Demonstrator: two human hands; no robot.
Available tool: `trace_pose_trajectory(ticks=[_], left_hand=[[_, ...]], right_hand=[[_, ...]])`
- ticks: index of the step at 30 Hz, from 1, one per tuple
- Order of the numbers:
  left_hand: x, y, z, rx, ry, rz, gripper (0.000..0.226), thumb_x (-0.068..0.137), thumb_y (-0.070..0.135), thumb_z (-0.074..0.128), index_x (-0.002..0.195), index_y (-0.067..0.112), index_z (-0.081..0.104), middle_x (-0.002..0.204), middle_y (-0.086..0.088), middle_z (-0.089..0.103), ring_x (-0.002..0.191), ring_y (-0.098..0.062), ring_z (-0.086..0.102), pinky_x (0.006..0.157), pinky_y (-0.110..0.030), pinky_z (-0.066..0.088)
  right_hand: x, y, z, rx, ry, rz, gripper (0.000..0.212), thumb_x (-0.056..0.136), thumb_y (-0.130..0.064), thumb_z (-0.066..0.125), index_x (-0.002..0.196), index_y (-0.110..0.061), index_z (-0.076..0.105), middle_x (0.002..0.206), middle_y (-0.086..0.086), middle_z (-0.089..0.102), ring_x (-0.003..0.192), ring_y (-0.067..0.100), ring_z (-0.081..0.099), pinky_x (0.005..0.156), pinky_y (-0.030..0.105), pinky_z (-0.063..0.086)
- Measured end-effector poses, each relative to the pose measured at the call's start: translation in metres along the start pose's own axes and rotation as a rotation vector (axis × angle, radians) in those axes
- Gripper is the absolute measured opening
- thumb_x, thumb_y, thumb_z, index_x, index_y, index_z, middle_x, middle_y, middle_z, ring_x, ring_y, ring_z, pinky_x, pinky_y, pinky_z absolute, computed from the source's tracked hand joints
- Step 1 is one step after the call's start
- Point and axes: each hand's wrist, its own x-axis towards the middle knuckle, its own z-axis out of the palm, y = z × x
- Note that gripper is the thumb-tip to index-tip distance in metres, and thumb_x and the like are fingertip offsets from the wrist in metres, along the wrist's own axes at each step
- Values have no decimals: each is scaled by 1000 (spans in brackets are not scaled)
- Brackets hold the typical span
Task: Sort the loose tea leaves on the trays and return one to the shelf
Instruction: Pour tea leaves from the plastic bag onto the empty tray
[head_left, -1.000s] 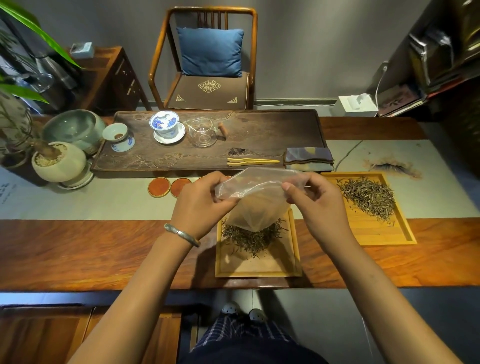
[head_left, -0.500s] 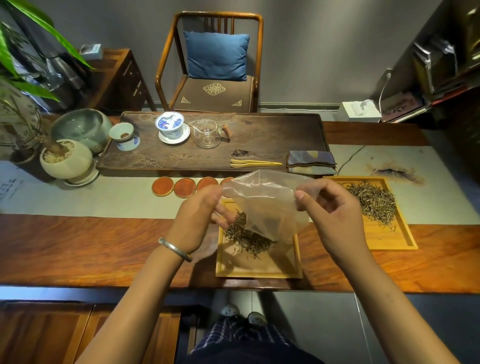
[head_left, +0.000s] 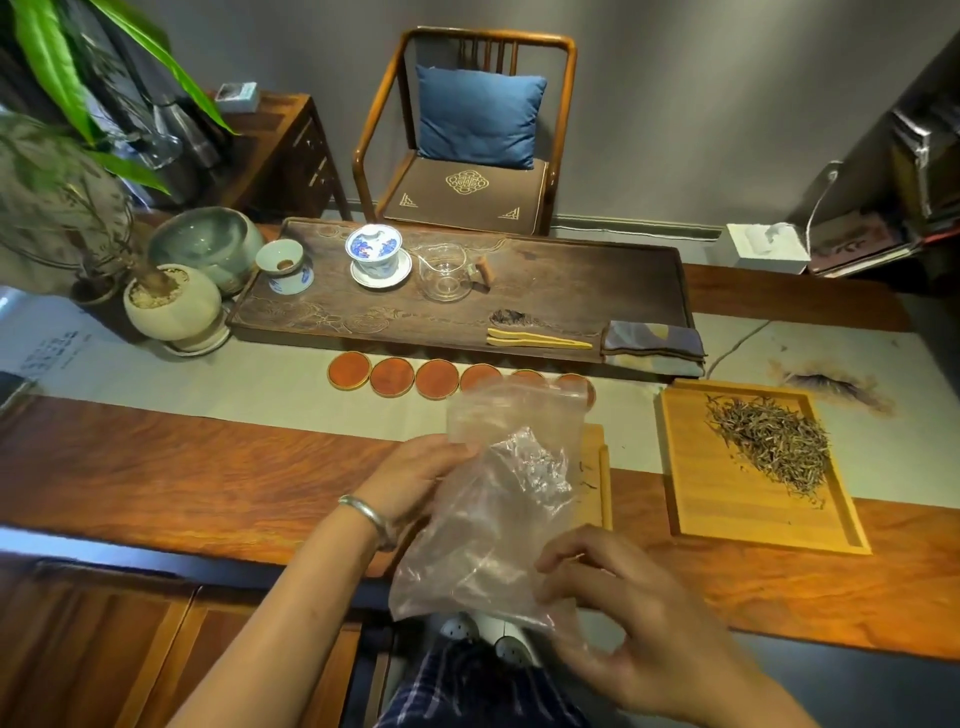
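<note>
A clear plastic bag (head_left: 498, 499) hangs crumpled in front of me, above the table's near edge. My left hand (head_left: 415, 478) grips its upper left side. My right hand (head_left: 639, 623) holds its lower right corner, fingers curled against the plastic. The bag hides most of the near bamboo tray (head_left: 597, 467); only the tray's right rim and a few stray leaves show. A second bamboo tray (head_left: 727, 514) lies to the right with a heap of loose tea leaves (head_left: 774, 441) in its far half.
A dark wooden tea tray (head_left: 571, 291) behind holds a lidded cup (head_left: 376, 252), a glass pitcher (head_left: 447, 273), bamboo tongs (head_left: 535, 339) and a folded cloth (head_left: 652, 345). Round red coasters (head_left: 395, 376) line its front. Potted plants (head_left: 171, 301) stand left; shelves (head_left: 919, 171) at right.
The bag has dropped lower and toward me, covering the near tray. My right hand slid from the bag's top rim down to its bottom corner. The view has shifted left.
</note>
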Motion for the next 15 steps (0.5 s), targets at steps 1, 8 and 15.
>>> trace_pose_trajectory(ticks=[1,8,15], left_hand=[[0,-1,-2,52,48,57,44,69,36,76,101,7,70,94,-10,74,80,-21,70,68,-27,58],[-15,-6,-34,45,339,314,8,86,14,65,92,17,70,81,10,74,73,-3,69,59,-13,52],[-15,2,-108,56,491,336,12,85,16,67,95,9,68,80,5,71,67,-1,67,58,-11,50]], right_hand=[[-2,1,2,6,-40,20,24,82,-51,65,95,-31,64,109,-18,55,101,-5,54,72,15,49],[35,19,44,477,221,561,31,79,-63,57,100,-41,52,106,-19,55,87,3,63,63,18,54],[130,33,111,896,-130,961,27,84,-32,67,102,-11,65,93,4,71,79,21,68,69,33,58]])
